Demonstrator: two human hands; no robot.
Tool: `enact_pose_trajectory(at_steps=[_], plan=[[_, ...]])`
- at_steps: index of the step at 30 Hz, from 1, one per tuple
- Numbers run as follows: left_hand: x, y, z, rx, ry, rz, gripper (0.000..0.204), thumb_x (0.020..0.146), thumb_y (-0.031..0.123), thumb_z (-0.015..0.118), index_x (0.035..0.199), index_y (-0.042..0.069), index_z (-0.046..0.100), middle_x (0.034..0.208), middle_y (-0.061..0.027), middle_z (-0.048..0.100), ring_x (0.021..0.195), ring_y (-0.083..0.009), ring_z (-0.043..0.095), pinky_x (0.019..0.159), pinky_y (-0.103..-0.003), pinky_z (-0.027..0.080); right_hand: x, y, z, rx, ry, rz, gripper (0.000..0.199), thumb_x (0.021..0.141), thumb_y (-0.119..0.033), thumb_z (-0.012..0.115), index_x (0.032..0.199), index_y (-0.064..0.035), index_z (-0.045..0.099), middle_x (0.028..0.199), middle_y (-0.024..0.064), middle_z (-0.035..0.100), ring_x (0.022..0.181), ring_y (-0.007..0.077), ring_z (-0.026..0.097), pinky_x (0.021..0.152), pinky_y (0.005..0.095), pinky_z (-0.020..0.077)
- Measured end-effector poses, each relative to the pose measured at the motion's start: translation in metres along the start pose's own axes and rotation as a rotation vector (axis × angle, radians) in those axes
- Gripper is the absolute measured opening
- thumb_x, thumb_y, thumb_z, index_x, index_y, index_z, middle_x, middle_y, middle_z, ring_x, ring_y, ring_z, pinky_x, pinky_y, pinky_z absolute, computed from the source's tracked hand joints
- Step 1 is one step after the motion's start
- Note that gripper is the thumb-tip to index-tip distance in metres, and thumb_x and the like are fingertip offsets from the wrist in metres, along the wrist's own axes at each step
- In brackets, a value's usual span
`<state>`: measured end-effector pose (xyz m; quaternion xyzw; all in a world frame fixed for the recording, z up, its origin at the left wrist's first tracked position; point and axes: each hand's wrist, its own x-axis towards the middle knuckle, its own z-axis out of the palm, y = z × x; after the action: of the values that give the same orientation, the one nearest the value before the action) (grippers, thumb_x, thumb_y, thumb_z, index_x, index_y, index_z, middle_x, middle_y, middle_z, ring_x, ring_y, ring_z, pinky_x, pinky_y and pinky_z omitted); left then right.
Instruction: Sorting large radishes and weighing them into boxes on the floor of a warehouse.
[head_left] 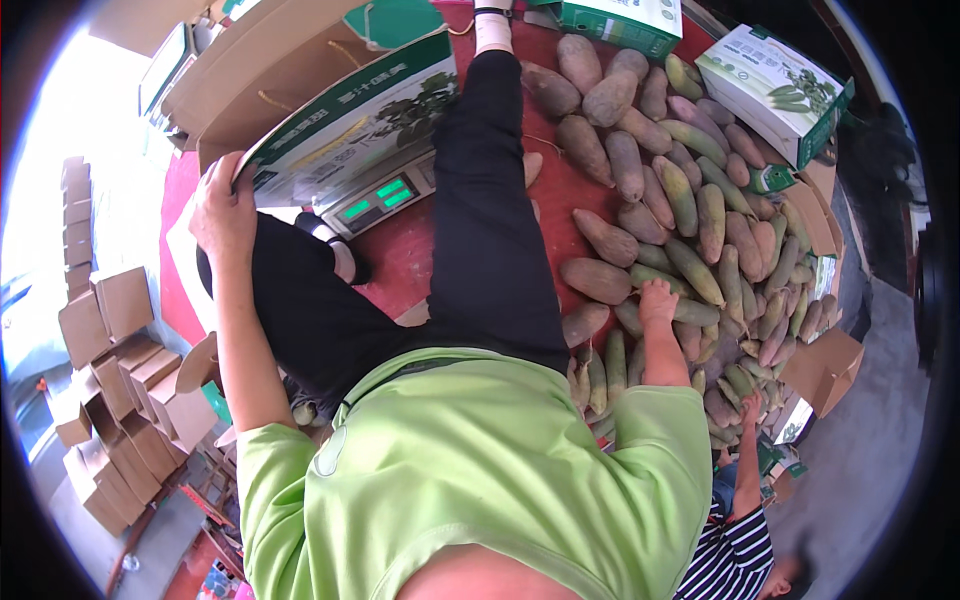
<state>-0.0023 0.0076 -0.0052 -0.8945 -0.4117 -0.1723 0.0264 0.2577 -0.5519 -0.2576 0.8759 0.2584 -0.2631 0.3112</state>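
Red mat over grey floor, probably daylight at left.

The carton is sitting on the scale at eleven o'clock; the pile of tubers is lying at two o'clock, folded boxes stacking at nine.

My left hand grips the near corner of a green-and-white printed carton, which sits tilted on the weighing scale with its flaps open. To the right of the scale, beyond my leg, lies a heap of long green and purplish-brown fruits on the red floor; my right hand rests on its near edge, fingers closing on one fruit.
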Motion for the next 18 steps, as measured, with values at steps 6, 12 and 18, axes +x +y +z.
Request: enact_pose_trajectory(at_steps=[6, 12, 18], plan=[[0.000, -0.002, -0.002, 0.031, -0.007, 0.016, 0.015, 0.084, 0.021, 0.059, 0.098, 0.019, 0.063, 0.094, -0.0011, 0.066, 0.092, -0.0254, 0.063, 0.073, -0.039, 0.049, -0.007, 0.011, -0.025, 0.144, 0.123, -0.014, 0.032, 0.079, -0.014, 0.065, 0.110, -0.0163, 0.055, 0.109, 0.0046, 0.059, 0.108, 0.0228, 0.054, 0.083, 0.0425, 0.0470], [-0.001, 0.001, -0.007, 0.065, -0.015, -0.022, 0.014, 0.084, 0.020, 0.059, 0.097, 0.019, 0.063, 0.094, -0.0003, 0.066, 0.094, -0.0234, 0.062, 0.073, -0.040, 0.049, -0.010, 0.020, -0.060, 0.666, 0.468, 0.152, 0.040, 0.076, -0.008, 0.068, 0.115, -0.0122, 0.057, 0.114, 0.0094, 0.061, 0.107, 0.0288, 0.056, 0.089, 0.0416, 0.0454], [0.000, -0.006, -0.006, 0.041, -0.042, 0.052, 0.017, 0.084, 0.023, 0.060, 0.100, 0.019, 0.064, 0.095, -0.0013, 0.066, 0.093, -0.0236, 0.062, 0.072, -0.039, 0.049, 0.020, 0.042, -0.088, 1.437, 0.830, 0.134, 0.042, 0.084, -0.008, 0.065, 0.123, -0.0018, 0.053, 0.115, 0.0119, 0.060, 0.102, 0.0220, 0.058, 0.089, 0.0325, 0.0440]])
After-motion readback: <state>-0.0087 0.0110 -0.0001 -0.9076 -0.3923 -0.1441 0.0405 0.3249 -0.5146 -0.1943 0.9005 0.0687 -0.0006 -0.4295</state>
